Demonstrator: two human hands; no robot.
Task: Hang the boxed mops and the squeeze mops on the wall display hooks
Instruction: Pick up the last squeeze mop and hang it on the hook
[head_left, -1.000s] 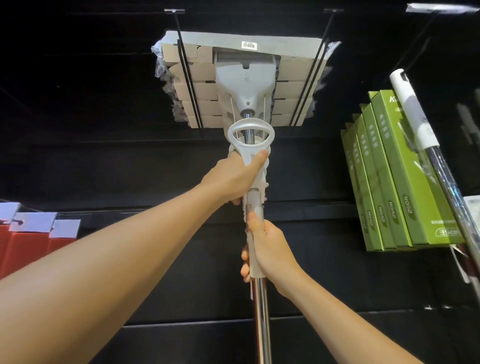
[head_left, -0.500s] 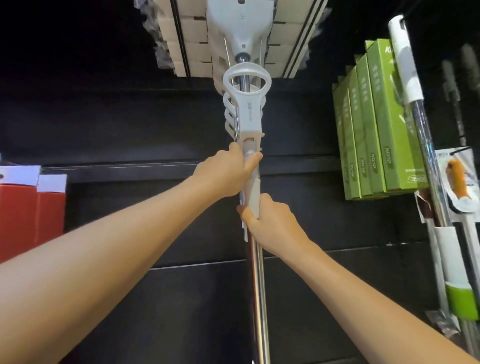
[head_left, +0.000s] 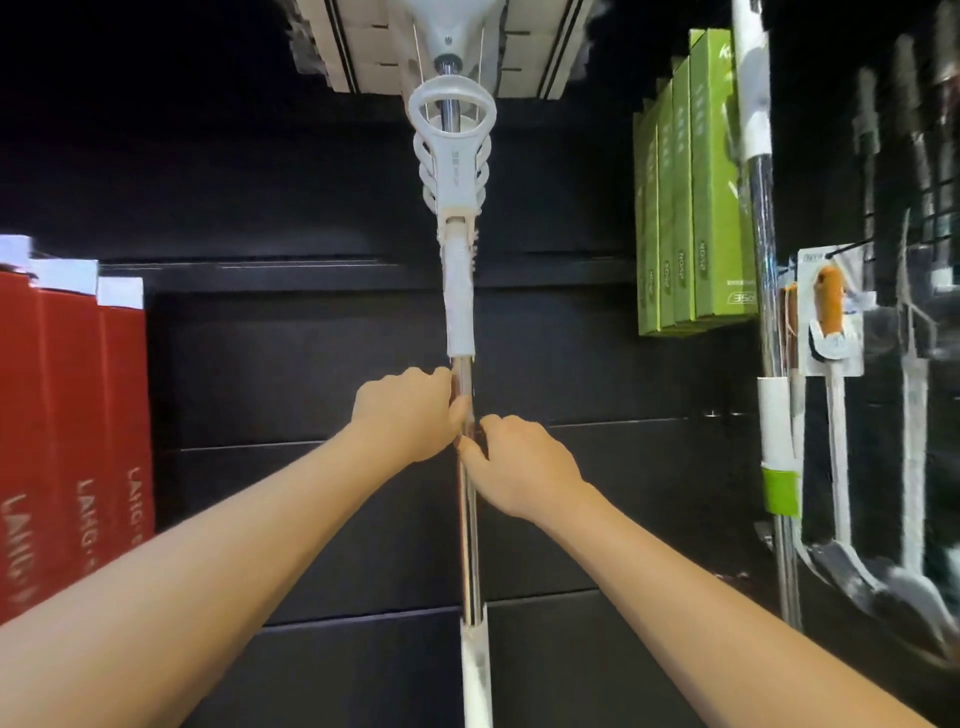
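Squeeze mop (head_left: 456, 218) hangs vertical at centre of the dark wall, head up at the top edge between two black display hooks (head_left: 343, 47), chrome pole running down past the bottom of view. Left hand (head_left: 410, 415) has fingers curled round the bare pole just below the white sleeve; right hand (head_left: 519, 467) pinches the pole right beneath it, hands nearly touching. Change: both hands have slid down from the ring handle and sleeve onto the metal, and the mop head sits higher in view than a second ago. Judged: head looks seated on the hooks, hands are steadying or about to let go, so this mop is near done. Room: green boxed mops (head_left: 696, 192) hang well to the right, another hung mop pole (head_left: 769, 291) just beyond them, red boxes (head_left: 72, 415) far left; open wall on both sides of the pole, so hands can pull straight back freely
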